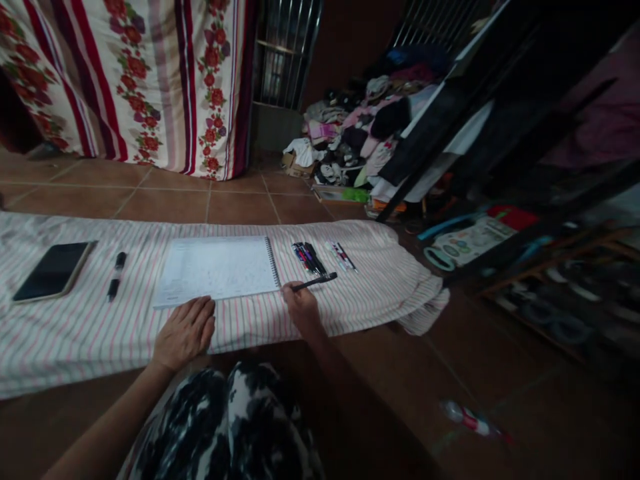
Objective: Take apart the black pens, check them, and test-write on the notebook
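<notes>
A spiral notebook (220,267) lies flat on the striped cloth (135,347), its wire binding on the right and faint marks on the page. My left hand (186,332) rests palm down at the notebook's lower left edge, fingers stretched out. Between the fingers of my right hand (303,310) is a black pen (315,282), pointing off to the right beside the binding. Just beyond it sits a bunch of pens (309,258). A few more pens (343,255) lie further right.
A tablet (53,269) and a black marker-like item (117,277) lie left of the notebook. Clothes are heaped (360,127) at the back, near a floral curtain (135,87). A plastic bottle (467,419) is on the tiled floor, and a dark rack (555,320) stands at right.
</notes>
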### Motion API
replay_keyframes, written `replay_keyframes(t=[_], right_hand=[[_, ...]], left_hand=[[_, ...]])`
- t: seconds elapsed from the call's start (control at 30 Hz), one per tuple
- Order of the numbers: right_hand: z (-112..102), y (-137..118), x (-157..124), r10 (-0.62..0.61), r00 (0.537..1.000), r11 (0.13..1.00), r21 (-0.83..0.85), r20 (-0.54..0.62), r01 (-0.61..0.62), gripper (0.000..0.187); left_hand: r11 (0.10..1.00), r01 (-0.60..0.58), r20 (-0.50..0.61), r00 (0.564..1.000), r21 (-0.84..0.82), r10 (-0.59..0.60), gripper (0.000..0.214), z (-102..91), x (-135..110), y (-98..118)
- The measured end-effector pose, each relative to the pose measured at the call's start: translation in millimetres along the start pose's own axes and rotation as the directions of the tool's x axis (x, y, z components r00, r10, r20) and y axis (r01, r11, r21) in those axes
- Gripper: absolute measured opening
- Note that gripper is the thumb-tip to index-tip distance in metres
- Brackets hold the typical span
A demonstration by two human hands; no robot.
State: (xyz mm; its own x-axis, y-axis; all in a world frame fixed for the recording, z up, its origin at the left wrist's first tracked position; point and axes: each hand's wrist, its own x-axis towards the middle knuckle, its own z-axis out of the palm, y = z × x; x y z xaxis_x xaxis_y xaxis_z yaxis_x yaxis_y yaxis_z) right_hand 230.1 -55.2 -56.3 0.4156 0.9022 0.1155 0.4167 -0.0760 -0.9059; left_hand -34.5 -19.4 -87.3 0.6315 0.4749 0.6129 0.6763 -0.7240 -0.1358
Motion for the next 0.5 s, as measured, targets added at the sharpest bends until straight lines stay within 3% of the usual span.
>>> replay_keyframes(t=[0.13, 0.3, 0.4, 0.5], right_hand=[[-67.7, 7.7, 13.3, 0.005, 0.999, 0.981, -0.193, -0.037, -0.012, 0.035], [-139.7, 9.6, 41.3, 0.003, 0.999, 0.736, -0.677, -0.039, -0.029, 0.033], [-158.5, 15.5, 57.0, 0.009, 0.998, 0.698, -0.714, -0.069, -0.056, 0.028], [-157.1, 21.2, 69.9, 0.02, 0.999, 0.691, -0.721, -0.046, -0.047, 0.023]], left_hand=[[1.0, -0.023, 0.006, 1.0, 0.009, 0.022, 0.027, 2.0, -1.9, -1.4], [0.999, -0.043, -0.004, 0.999, -0.005, 0.043, 0.027, 2.1, -2.1, -2.1], [0.999, -0.041, -0.013, 0.999, 0.006, 0.041, 0.027, 1.5, -0.9, -1.7], [0.999, -0.027, -0.021, 0.999, 0.019, 0.027, 0.027, 1.2, -0.2, -1.0]])
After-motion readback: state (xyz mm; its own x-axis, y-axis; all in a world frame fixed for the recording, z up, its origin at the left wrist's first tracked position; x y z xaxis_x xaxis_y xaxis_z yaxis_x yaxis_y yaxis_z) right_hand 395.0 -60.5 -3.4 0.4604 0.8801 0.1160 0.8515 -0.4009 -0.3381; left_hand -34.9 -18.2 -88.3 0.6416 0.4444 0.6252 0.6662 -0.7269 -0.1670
